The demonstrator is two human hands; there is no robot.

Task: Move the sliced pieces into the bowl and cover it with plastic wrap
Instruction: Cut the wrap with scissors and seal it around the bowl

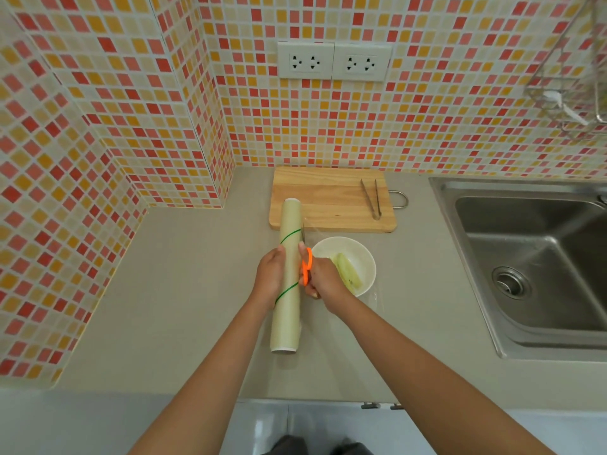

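Observation:
A white bowl (353, 249) sits on the grey counter with pale green sliced pieces (349, 272) inside. A thin clear sheet of plastic wrap (377, 295) stretches from the roll over the bowl. The long pale roll of plastic wrap (289, 300) lies just left of the bowl. My left hand (271, 275) grips the roll around its middle. Orange-handled scissors (307, 264) are in my right hand (323, 279), their blades pointing away along the roll's right edge.
A wooden cutting board (328, 198) lies behind the bowl with metal tongs (372, 197) on its right side. A steel sink (532, 257) fills the counter's right. Tiled walls close the back and left, with sockets (335, 62) above.

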